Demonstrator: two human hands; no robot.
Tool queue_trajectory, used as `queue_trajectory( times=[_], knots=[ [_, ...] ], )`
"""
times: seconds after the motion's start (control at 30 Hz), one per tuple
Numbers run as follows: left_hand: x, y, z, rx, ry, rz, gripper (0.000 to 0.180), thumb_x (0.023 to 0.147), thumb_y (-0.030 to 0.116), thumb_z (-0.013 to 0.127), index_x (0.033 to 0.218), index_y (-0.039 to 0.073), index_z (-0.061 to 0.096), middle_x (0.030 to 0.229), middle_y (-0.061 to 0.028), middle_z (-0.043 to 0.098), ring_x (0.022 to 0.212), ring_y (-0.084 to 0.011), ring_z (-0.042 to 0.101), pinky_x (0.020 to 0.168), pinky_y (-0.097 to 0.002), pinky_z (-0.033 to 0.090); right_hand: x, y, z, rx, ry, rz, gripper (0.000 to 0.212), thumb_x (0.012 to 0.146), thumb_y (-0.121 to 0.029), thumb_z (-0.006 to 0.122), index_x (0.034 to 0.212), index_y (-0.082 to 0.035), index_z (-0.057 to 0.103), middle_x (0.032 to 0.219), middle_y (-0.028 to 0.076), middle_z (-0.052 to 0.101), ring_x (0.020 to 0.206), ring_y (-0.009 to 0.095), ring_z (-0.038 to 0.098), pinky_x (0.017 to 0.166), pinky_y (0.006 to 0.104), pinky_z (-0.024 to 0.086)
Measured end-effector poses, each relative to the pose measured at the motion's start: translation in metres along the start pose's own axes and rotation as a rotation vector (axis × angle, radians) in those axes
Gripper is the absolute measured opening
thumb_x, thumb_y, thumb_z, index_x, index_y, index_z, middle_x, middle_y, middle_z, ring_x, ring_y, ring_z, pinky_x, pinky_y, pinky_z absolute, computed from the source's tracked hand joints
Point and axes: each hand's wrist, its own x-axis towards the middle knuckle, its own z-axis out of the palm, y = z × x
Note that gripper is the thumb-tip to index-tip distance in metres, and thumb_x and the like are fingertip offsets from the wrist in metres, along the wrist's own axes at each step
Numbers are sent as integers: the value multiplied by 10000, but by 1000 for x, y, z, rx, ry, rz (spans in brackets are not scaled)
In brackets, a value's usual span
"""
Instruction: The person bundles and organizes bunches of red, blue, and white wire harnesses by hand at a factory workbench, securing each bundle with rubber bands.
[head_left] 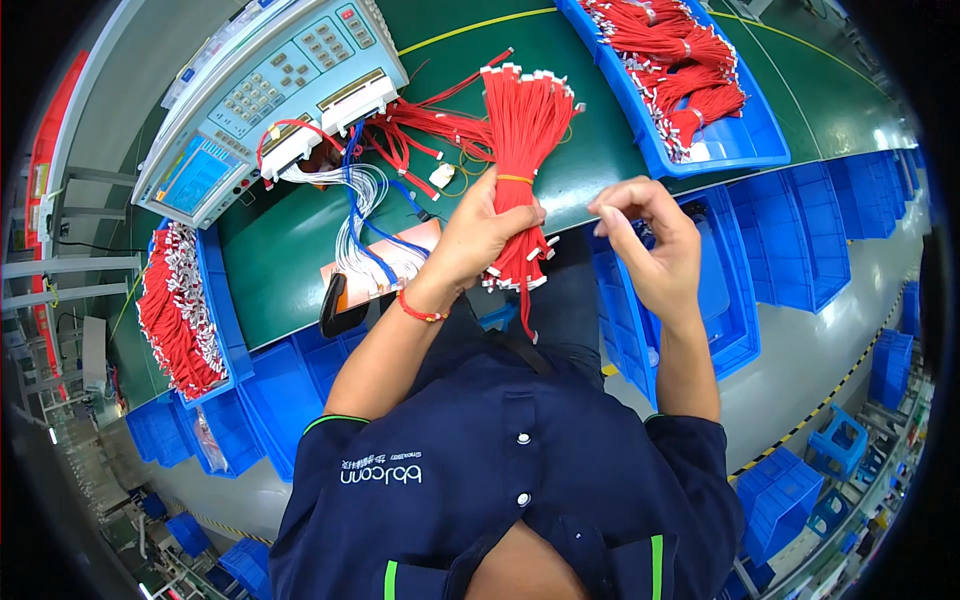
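Observation:
My left hand (478, 232) is wrapped round a bundle of red wires (525, 125) with white connectors at both ends. A yellow rubber band (515, 178) circles the bundle just above my thumb. One wire hangs lower than the others. To the right of the bundle and apart from it, my right hand (655, 250) is raised, its fingers curled and the thumb close to the fingertips; whether anything is pinched there is too small to make out. More red wires (440, 125) lie on the green table behind the bundle, by a small white connector (441, 176).
A light-blue tester (270, 100) with screen and keys stands at the back left, white and blue cables (365, 205) running from it. Blue trays of red wires stand at the far right (655, 130) and left (228, 300). Blue bins (735, 290) line the table's front edge.

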Motion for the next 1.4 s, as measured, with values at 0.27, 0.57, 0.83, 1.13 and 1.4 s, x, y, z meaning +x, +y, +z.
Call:
queue_trajectory(
  times=[0.27, 0.57, 0.83, 1.13, 1.4],
  knots=[
    [-7, 5, 9, 30, -130, 88, 445, 864, 18, 648, 1268, 3, 463, 1075, -37, 600, 945, -86, 588, 815, -254, 496, 18, 18, 24, -460, -11, -209, 128, 822, 21, 691, 926, 9, 617, 871, 79, 595, 740, 152, 602, 660, 264, 486],
    [-10, 3, 8, 127, -160, 122, 457, 872, 48, 646, 1285, -4, 459, 1108, -56, 605, 947, -96, 594, 821, -260, 503, 20, 20, 25, -494, -74, -255, 122, 795, 51, 666, 869, 12, 577, 836, 69, 560, 701, 132, 565, 612, 248, 467],
    [-5, 1, 5, 106, -105, 125, 439, 845, 15, 655, 1250, -4, 488, 1002, -26, 623, 884, -81, 596, 767, -256, 504, 5, 15, 12, 350, -143, 172, 63, 871, -8, 577, 853, -9, 517, 949, 105, 599, 652, 67, 501, 612, 202, 428],
    [-14, 16, 0, 57, -56, 115, 387, 864, 45, 673, 1209, -3, 505, 949, -32, 629, 788, -80, 620, 689, -236, 510, 14, 12, 31, -389, -25, -202, 139, 837, 7, 682, 951, 5, 601, 824, 62, 579, 705, 125, 601, 609, 237, 469],
    [-16, 5, 0, 223, -150, 194, 432, 884, 17, 636, 1285, -4, 477, 1150, -66, 598, 1006, -101, 587, 848, -262, 506, 21, 11, 28, -420, -159, -159, 107, 843, 10, 667, 922, 14, 595, 810, 69, 571, 678, 141, 608, 569, 258, 461]
  ],
)
